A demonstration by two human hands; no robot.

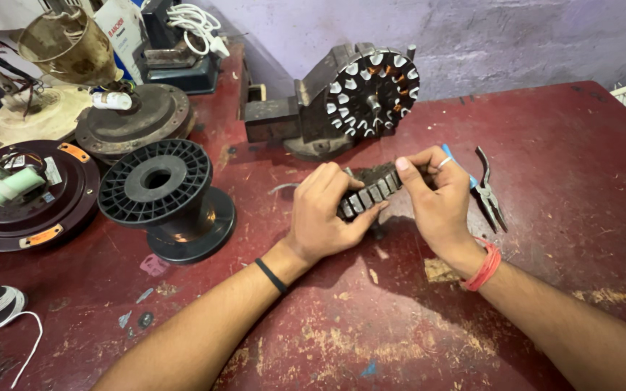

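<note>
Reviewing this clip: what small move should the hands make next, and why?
Probably turn the slotted stator core a little to bring up the next slots: both the left hand and the right hand pinch it, raised off the red table.

Both forearms are stretched forward, the left entering from about seven o'clock, the right from about four o'clock. The left hand (322,211) is turned palm down, its fingers curled and its thumb pressed in toward two o'clock. The right hand (436,192) is set close beside it, fingers bent over at the knuckles; the fingertips are hidden, so the grip seems closed.
</note>
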